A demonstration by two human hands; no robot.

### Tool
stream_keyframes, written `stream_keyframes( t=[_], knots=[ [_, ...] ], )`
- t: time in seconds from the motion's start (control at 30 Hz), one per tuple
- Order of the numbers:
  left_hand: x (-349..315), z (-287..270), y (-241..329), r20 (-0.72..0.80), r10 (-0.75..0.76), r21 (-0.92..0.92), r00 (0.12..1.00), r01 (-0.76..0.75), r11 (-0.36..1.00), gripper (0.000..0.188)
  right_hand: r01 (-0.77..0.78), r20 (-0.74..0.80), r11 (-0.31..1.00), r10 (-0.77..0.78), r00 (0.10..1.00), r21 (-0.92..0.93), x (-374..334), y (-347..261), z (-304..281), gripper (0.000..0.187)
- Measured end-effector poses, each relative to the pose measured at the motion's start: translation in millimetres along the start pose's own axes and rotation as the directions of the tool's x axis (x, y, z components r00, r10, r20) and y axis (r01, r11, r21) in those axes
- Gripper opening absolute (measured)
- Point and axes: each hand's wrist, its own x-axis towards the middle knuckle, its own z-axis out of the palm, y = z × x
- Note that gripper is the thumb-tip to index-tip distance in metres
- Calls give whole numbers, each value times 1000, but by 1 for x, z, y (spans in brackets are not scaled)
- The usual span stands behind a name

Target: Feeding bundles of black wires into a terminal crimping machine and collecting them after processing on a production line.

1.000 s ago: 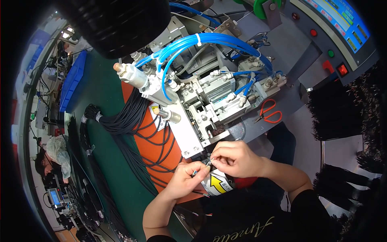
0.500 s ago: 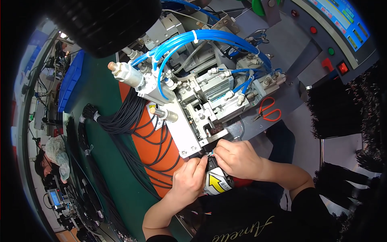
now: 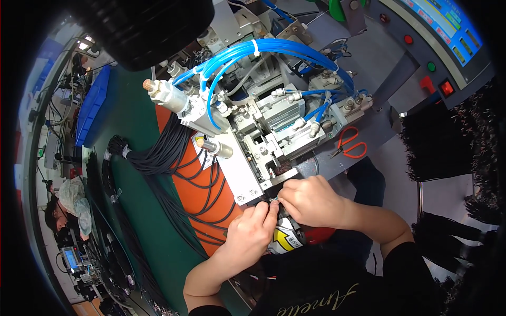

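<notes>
My left hand and my right hand meet at the near edge of the metal machine. Thumb and forefinger of each are pinched together around the thin coloured wires of a cable end, mostly hidden by the fingertips. Just above the fingers lies the machine's front metal bar. Below them, between my wrists, sits a rounded white part with a yellow arrow label.
Blue air hoses arch over the machine. Red-handled scissors lie to its right. Bundled black cables cross the orange mat and green table. A screen stands far right; a person sits far left.
My left hand has shifted slightly right and up, its fingertips now closer to the right hand's. Fewer coloured wires show between them. A metal block at the machine's back has moved.
</notes>
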Motion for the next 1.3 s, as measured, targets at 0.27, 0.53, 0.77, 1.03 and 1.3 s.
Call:
stream_keyframes(
  t=[0.27, 0.53, 0.77, 1.03, 1.3],
  knots=[
    [-1, 2, -6, -5, -38, -1, 999, 38, 999, 47, -63, -158, 990, 83, 984, 126, -1, 5, 7, 4],
    [-49, 24, -13, -270, -184, -139, 945, 151, 979, 47, -234, -3, 901, 253, 968, 364, -9, 4, 10, 9],
    [-32, 26, 1, -261, -407, -651, 875, 151, 744, 46, 172, -166, 861, -103, 981, 478, -10, -43, 13, 19],
    [-31, 7, -18, 95, -421, -809, 902, 316, 495, 18, 202, -406, 896, -27, 913, 396, -9, -20, 23, 20],
    [-13, 11, -9, -124, -404, -716, 907, 200, 669, 11, -175, 67, 264, 372, 926, 949, -15, -24, 25, 16]
  ],
)
